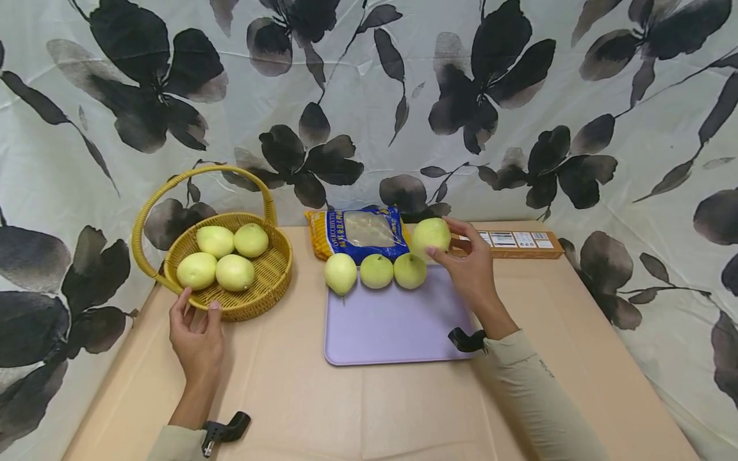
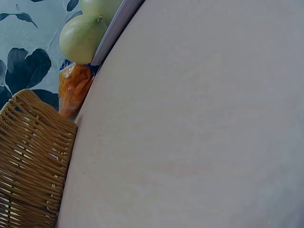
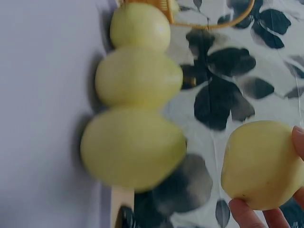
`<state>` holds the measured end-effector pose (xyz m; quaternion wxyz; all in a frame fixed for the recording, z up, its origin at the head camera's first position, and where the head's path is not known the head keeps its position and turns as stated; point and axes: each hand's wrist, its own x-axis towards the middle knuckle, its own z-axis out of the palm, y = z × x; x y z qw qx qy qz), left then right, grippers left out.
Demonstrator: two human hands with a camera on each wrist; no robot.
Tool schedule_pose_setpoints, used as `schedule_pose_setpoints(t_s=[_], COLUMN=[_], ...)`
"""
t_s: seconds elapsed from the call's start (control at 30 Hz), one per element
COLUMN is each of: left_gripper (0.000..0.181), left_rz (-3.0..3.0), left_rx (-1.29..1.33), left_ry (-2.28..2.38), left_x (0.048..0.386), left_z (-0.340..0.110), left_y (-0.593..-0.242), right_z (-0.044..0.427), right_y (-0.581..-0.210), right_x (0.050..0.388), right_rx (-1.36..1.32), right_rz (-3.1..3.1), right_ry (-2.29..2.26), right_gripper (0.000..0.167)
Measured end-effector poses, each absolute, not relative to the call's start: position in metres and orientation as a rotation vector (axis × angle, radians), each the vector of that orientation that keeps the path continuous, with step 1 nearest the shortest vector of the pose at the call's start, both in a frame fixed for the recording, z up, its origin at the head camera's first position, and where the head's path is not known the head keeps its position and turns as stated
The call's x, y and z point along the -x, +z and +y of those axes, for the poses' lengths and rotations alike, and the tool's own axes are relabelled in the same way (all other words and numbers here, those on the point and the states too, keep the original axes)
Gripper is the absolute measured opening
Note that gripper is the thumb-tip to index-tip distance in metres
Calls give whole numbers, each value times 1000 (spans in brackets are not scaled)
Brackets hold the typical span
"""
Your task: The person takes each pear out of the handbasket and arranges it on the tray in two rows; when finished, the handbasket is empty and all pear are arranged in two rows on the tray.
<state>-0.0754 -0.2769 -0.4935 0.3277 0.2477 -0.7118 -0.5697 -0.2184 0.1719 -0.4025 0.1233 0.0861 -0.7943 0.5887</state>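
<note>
My right hand (image 1: 474,269) holds a pale yellow-green pear (image 1: 430,236) between thumb and fingers, just above the back of a purple tray (image 1: 398,326). Three more pears lie in a row along the tray's back edge: a left one (image 1: 341,274), a middle one (image 1: 377,271) and a right one (image 1: 410,271). In the right wrist view the held pear (image 3: 261,164) is apart from that row. At the left, my left hand (image 1: 198,339) grips the near side of a yellow woven basket (image 1: 271,282) holding several pears. The left wrist view shows the basket wall (image 2: 33,161) but no fingers.
Behind the tray lies a blue and yellow plastic bag (image 1: 369,234). An orange-brown box (image 1: 524,244) with white labels stands at the back right. The basket's tall handle (image 1: 202,170) arches up. A floral cloth (image 1: 398,96) hangs behind the table (image 1: 300,403).
</note>
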Motion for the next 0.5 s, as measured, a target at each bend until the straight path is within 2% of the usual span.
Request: schedule_pose_setpoints(t_s=[0.23,0.5], left_gripper=[59,59], left_rz=[-1870,-1896], left_rx=[-651,-662], left_ry=[-1480,-1466], left_x=[76,75], left_z=[-276,-275], left_y=[-492,-492], right_z=[206,227], right_y=[-409,-435], right_x=[222,225], right_rx=[-167,-97], right_rz=[-2369,-2594], right_ry=[1663,1512], right_gripper=[64,66])
